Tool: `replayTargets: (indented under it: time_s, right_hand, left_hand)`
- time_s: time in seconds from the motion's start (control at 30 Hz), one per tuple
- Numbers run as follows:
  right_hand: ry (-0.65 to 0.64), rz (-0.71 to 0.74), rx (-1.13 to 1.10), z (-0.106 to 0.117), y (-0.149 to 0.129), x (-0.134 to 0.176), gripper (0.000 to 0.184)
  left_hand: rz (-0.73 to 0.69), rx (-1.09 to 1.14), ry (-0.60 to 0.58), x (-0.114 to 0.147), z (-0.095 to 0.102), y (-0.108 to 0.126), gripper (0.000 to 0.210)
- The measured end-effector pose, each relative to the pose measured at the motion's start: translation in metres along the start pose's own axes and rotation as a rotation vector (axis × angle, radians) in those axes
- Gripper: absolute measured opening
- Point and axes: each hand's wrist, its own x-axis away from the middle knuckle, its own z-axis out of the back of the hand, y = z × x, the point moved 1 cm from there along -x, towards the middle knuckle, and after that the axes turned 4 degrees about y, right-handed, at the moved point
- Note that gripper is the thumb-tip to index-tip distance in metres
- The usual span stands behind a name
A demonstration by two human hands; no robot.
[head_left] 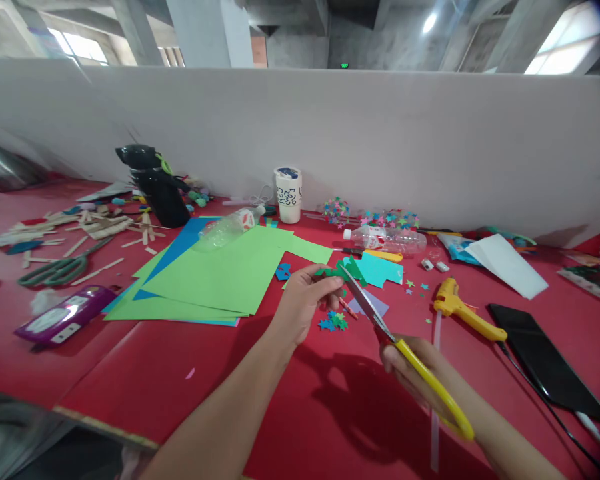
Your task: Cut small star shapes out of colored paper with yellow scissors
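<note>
As yellow scissors (405, 350) met a green paper piece (336, 272), both hands were occupied

While the left hand (307, 300) pinched the green paper piece between thumb and fingers, almost no gap left between them, the right hand (405, 373) was curled closed around the handles of the yellow scissors. The blades slanted up and away from the right hand, their tips at the green paper piece, near the left fingertips; whether they had cut into it could not be made out. The piece was held up above the red table (155, 373), toward the far side of the left hand.

Between the two hands, a small pile of paper stars (334, 322) lay on the table, with a striped stick (349, 308) just beside it and a lilac paper (373, 304) partly behind the blades. Farther back were a cyan sheet (383, 270), a yellow-handled cutter (387, 255) and a clear plastic bottle (395, 239) on its side.

To the left, light green sheets (225, 273) overlapped a blue sheet (175, 247), and a second bottle (230, 228) rested partly on them. A white patterned cup (288, 197) stood upright behind. To the right, a yellow glue gun (463, 312) lay near a flat black device (540, 353).
</note>
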Motion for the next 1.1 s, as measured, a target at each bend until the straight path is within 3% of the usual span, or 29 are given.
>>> replayTargets:
  time_s: [0.43,0.8,1.1]
  right_hand:
    - [-0.011,-0.017,0.017,0.001,-0.001,-0.001,0.056]
    - [-0.007,-0.018,-0.032,0.001,-0.005,0.004,0.051]
    - [0.014,-0.024,-0.079,-0.002,-0.004,0.004,0.053]
  left_hand:
    - [0.027,0.019,0.018,-0.001,0.000,-0.002,0.013]
    - [-0.042,-0.052,0.059,0.001,-0.001,0.003,0.013]
    - [0.001,-0.022,-0.001,0.003,-0.005,0.002,0.015]
